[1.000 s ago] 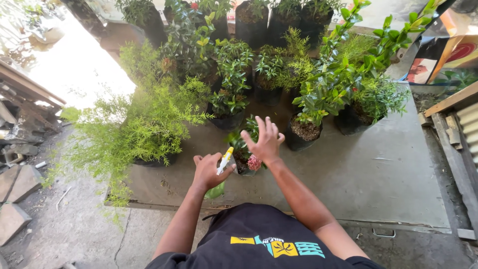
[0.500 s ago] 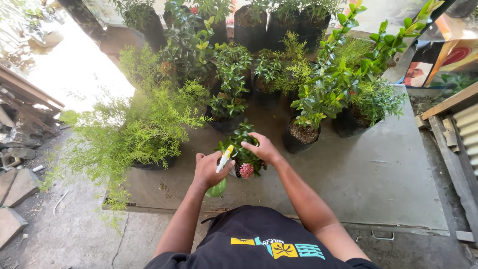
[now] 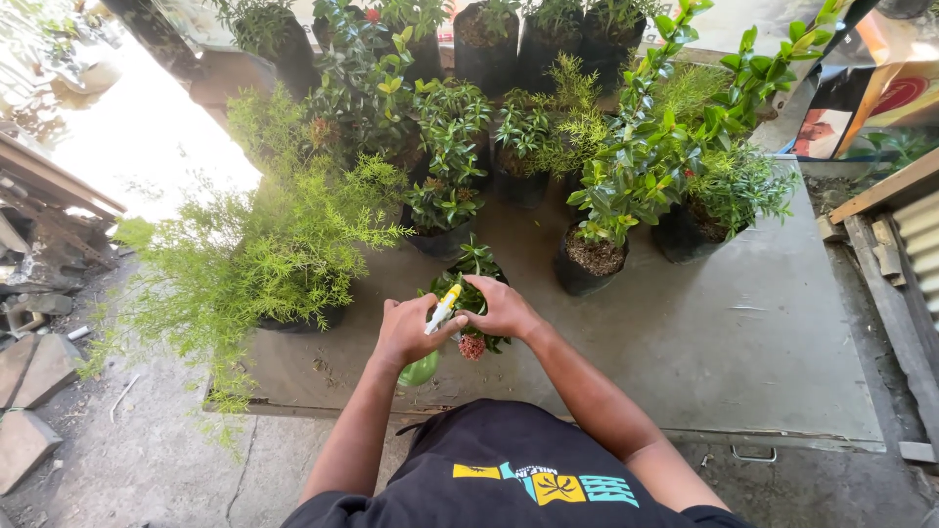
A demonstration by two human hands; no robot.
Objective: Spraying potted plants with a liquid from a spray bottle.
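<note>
Nearest, the left hand (image 3: 403, 330) is closed around one green spray bottle (image 3: 421, 369) with a yellow and white nozzle (image 3: 442, 308). Just right of it, the right hand (image 3: 501, 308) rests with bent fingers on the leaves of one small potted plant (image 3: 473, 293) with a pink flower cluster (image 3: 472, 346), standing on the near part of the grey slab (image 3: 743, 342). To the left stands one feathery light-green bush (image 3: 264, 254). Farther, one leafy plant in a black bag (image 3: 592, 259). Many more pots stand behind; their number I cannot tell exactly.
</note>
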